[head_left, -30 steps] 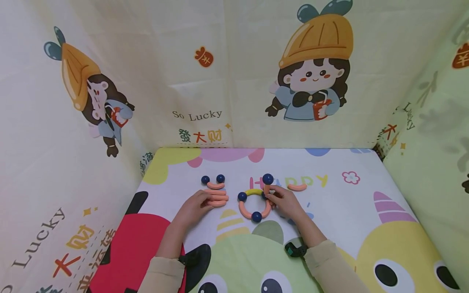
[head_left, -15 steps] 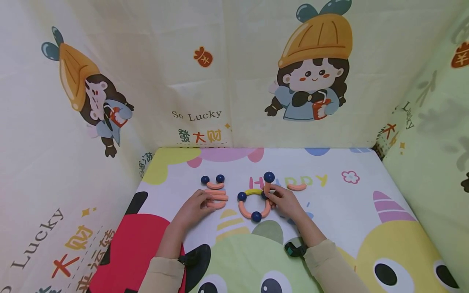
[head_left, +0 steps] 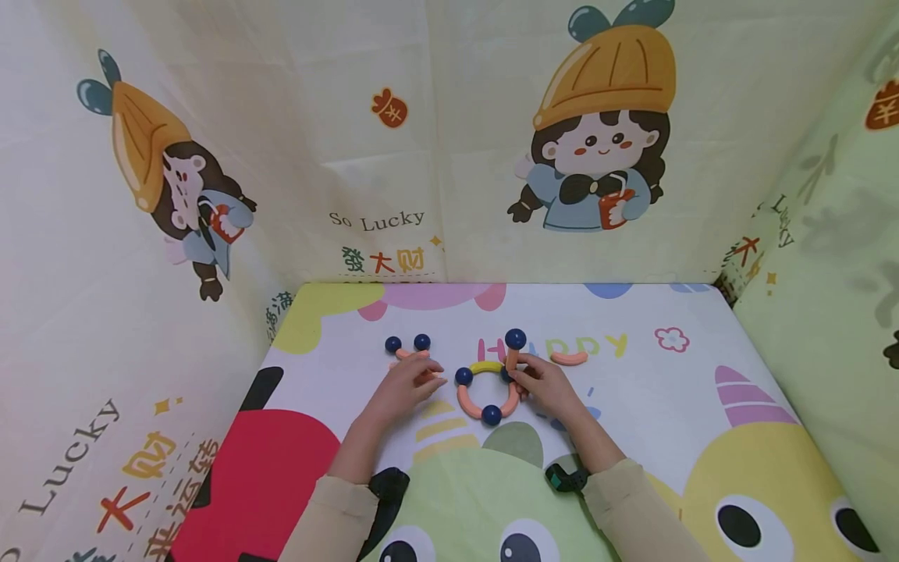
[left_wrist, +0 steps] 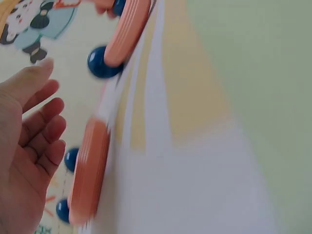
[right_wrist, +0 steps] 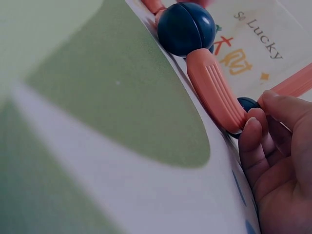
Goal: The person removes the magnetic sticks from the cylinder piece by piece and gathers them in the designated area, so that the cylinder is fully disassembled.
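Note:
A ring of magnetic pieces lies on the table: a yellow curved rod (head_left: 486, 367), pink curved rods (head_left: 467, 404) and navy balls (head_left: 492, 415). At its upper right, my right hand (head_left: 548, 386) pinches the base of a pink straight rod (head_left: 513, 359), beside a ring ball that its fingers partly cover. A navy ball (head_left: 516, 339) tops this rod, which stands up from the ring. My left hand (head_left: 403, 386) is to the left of the ring, holding nothing, fingers loosely bent. It hides most of the pink rods beneath it in the head view; some pink rods (left_wrist: 90, 170) show in the left wrist view.
Two loose navy balls (head_left: 422, 342) sit behind the left hand. One pink curved rod (head_left: 569, 359) lies to the right, past the right hand. A printed cloth covers the table (head_left: 632, 390), and printed curtains (head_left: 477, 172) stand around its back and sides.
My left hand has let go of the pink rods on the left and moved rightward toward the ring, now over those rods. The right hand stays at the upright rod.

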The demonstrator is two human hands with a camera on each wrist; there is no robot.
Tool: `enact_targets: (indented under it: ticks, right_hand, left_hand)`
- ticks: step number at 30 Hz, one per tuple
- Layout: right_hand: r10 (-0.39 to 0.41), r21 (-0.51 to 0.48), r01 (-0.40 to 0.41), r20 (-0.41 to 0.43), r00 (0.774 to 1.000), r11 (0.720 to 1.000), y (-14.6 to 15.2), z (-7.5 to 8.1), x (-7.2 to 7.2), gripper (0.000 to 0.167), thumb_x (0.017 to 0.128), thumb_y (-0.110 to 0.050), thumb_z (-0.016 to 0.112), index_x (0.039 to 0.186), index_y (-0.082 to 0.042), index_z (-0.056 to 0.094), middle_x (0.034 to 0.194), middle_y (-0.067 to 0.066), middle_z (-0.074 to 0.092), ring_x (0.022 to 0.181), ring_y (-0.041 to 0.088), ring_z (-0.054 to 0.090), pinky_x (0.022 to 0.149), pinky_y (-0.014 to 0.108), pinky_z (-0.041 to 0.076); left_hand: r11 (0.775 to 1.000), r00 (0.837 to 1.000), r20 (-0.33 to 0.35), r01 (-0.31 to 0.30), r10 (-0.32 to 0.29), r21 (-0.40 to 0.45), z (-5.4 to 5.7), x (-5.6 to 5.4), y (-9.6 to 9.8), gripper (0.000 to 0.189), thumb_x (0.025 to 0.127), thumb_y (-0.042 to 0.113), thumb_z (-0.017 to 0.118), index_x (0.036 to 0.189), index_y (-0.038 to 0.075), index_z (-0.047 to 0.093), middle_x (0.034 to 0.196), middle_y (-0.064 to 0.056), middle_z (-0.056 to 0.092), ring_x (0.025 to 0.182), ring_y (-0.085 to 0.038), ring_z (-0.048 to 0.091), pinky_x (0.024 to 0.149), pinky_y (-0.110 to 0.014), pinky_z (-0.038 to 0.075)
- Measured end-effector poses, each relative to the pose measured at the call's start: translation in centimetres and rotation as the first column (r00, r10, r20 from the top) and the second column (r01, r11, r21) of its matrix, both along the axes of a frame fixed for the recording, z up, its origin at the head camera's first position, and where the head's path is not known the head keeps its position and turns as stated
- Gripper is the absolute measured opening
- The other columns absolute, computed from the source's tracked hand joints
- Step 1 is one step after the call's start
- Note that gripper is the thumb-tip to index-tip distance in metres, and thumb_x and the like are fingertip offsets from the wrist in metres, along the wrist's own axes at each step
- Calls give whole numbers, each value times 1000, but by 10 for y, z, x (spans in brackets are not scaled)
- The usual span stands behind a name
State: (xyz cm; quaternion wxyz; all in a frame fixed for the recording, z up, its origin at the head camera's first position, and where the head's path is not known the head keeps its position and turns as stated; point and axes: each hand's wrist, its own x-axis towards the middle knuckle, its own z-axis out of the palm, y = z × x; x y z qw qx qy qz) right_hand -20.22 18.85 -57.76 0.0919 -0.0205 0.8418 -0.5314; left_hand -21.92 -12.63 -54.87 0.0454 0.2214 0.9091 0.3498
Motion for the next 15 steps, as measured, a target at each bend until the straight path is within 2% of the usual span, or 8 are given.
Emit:
enact_targets:
  ticks: [2,5,8,11,15]
  right_hand:
    - [-1,-8,1,-1,1000,1000,1,0,0,38,95,-42,64,130,-28,62,79,4,67,71,20,62,63,26,48]
    - [1,-19,-1,-10,1000,1000,3,0,1,37,95,-41,64,129,-28,62,79,4,67,71,21,62,63,27,48]
    - [0,-22,0,-24,1000,1000,4,0,1,35,95,-41,65,127,-28,63,78,4,68,71,21,63,65,28,49]
    - [3,-25,-4,-33,999,1000,4,0,1,34,95,-39,65,126,-27,63,78,3,68,71,21,63,65,28,50]
    - [12,-39,-13,-41,999,999,1,-1,1,33,95,-38,65,126,-26,64,77,4,68,70,21,63,65,28,50]
  left_hand:
    - [1000,1000,-2,6,-6,-9,3,-2,12,33,95,43,65,120,22,68,117,7,63,107,-13,58,97,-40,50]
    - [1000,1000,21,5,-5,-6,4,-4,31,37,96,44,62,127,23,65,128,6,61,122,-17,55,103,-45,47]
    - [1000,998,54,8,-7,-18,1,-4,47,42,98,44,58,136,26,59,139,5,55,134,-20,49,109,-47,42]
    - [1000,998,63,4,-2,-29,-6,-1,57,44,100,44,55,141,29,54,145,5,50,138,-20,45,112,-47,39]
    - [998,999,28,-25,27,-64,-12,6,60,41,102,41,51,142,29,53,146,5,48,137,-20,47,110,-46,42]
